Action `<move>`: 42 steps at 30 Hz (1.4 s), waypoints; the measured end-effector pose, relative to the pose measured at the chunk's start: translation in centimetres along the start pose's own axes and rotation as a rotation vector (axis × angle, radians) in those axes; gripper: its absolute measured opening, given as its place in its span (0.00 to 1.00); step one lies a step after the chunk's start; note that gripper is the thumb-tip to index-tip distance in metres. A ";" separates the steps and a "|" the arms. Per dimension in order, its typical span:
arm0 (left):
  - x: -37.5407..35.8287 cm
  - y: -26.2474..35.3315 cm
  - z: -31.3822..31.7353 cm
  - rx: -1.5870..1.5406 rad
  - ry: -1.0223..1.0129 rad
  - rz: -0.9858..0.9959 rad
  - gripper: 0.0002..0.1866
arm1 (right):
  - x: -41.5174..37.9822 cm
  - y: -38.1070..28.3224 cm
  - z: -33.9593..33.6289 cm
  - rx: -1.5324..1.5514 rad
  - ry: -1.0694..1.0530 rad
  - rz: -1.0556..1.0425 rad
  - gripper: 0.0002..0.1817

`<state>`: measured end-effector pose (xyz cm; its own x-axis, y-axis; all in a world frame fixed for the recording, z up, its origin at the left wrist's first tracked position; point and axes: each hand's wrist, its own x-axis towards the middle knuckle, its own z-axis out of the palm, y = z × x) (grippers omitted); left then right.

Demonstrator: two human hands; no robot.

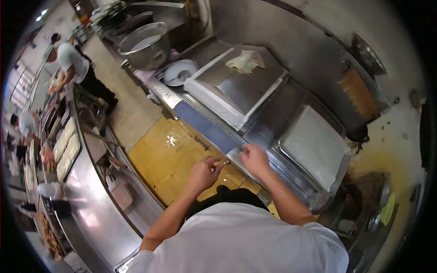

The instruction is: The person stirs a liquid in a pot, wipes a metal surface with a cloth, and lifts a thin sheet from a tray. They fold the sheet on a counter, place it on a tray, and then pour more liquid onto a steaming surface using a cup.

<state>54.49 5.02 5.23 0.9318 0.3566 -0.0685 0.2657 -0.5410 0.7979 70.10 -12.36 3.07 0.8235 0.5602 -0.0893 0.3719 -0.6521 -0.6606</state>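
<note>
My left hand [205, 174] is above the yellow floor with its fingers apart and bent, holding nothing. My right hand [253, 159] is over the front edge of the metal counter, near the end of a blue-grey strip [205, 126]; its fingers are curled, and whatever they may hold is too small to make out. Beyond it, a metal cover [248, 88] with white cloth along its edges carries a crumpled pale cloth [246, 61]. To the right lies a tray lined with a white sheet [314, 145].
A large metal bowl [146, 48] and a round lid [180, 73] stand at the back. On the left, a steel table [98, 204] bears trays of pale dough [67, 148]. Another person [75, 63] works at the far left. The floor [157, 145] looks wet.
</note>
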 end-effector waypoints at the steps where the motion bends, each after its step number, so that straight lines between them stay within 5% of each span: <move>1: 0.9 1.1 0.7 0.005 -0.032 0.023 0.14 | 0.2 2.5 -1.3 -0.080 0.125 0.022 0.19; 4: 2.5 2.3 2.6 0.070 -0.112 0.066 0.14 | 1.1 8.9 -4.6 -0.199 0.316 0.218 0.17; 10: 4.8 -1.1 4.7 0.060 -0.165 0.038 0.16 | 4.5 24.4 -2.8 -0.311 0.111 0.335 0.11; 14: 5.7 -2.8 2.0 -0.013 -0.140 -0.017 0.17 | 6.6 23.8 -3.0 0.250 0.318 0.410 0.08; 16: 6.0 -4.1 -0.3 -0.055 -0.141 -0.080 0.16 | 7.9 17.0 -4.9 0.742 0.216 0.606 0.10; 22: 7.6 -10.8 -8.7 -0.197 -0.023 -0.228 0.15 | 14.6 -7.8 5.1 0.767 -0.296 0.356 0.15; 25: 8.7 -15.3 -14.8 -0.155 0.039 -0.314 0.14 | 16.1 -17.8 15.3 0.624 -0.624 -0.220 0.10; 26: 8.7 -17.4 -16.6 -0.123 0.054 -0.354 0.14 | 16.2 -21.8 16.9 0.477 -0.624 -0.392 0.13; 27: 8.6 -19.6 -18.1 -0.226 0.237 -0.162 0.13 | 16.3 -25.8 18.1 0.475 -0.669 -0.377 0.14; 31: 8.7 -26.6 -25.6 -0.357 0.315 -0.378 0.15 | 19.9 -35.8 21.0 0.150 -0.556 -0.703 0.17; 34: 7.5 -28.9 -30.6 -0.197 0.407 -0.237 0.17 | 23.5 -38.3 23.4 0.180 -0.397 -0.741 0.15; 37: 7.4 -30.7 -34.1 -0.221 0.440 -0.314 0.15 | 27.7 -40.7 23.6 0.306 -0.411 -0.604 0.17; 42: 8.5 -30.0 -38.6 -0.287 0.580 -0.318 0.25 | 32.6 -45.1 25.4 0.285 -0.414 -0.610 0.18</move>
<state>44.91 53.72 3.79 0.5178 0.8535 -0.0584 0.3527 -0.1508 0.9235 69.30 48.28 10.96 0.2622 0.9579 0.1172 0.5367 -0.0438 -0.8427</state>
